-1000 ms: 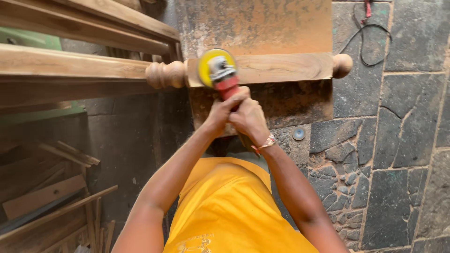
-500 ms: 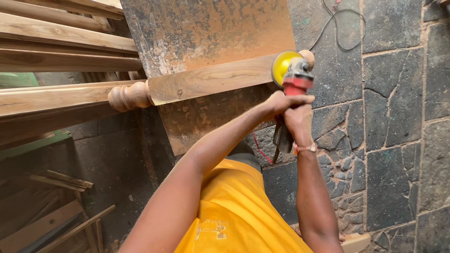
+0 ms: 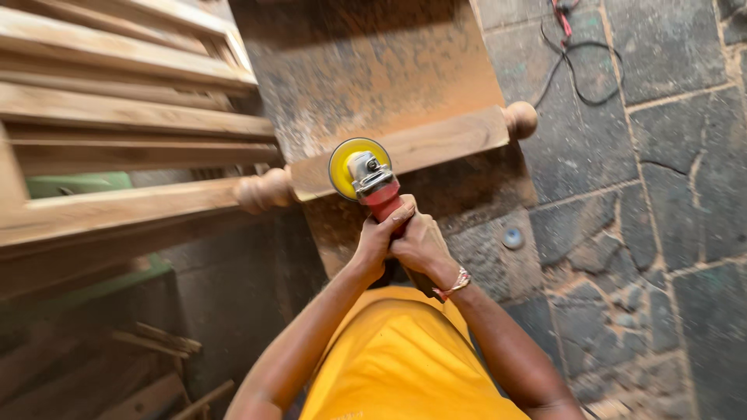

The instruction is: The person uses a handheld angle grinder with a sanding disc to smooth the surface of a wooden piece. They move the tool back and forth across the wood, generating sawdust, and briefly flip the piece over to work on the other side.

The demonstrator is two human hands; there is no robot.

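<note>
Both my hands grip the red body of an angle grinder (image 3: 372,183) with a yellow sanding disc. My left hand (image 3: 379,239) wraps the handle from the left, and my right hand (image 3: 420,243), with a beaded bracelet at the wrist, closes over it from the right. The disc rests against the flat square section of a turned wooden post (image 3: 424,145), near its left end beside a round knob (image 3: 264,189). The post's other end carries a second round knob (image 3: 520,119).
A stack of pale wooden frames (image 3: 117,117) lies at the left. A dusty brown board (image 3: 366,70) stands behind the post. The floor is dark stone paving (image 3: 646,233); a black cable (image 3: 580,66) lies on it at top right. Wood offcuts (image 3: 148,365) sit lower left.
The grinder has moved from the post's right end back to the left end of the flat section. Both hands kept their grip throughout.
</note>
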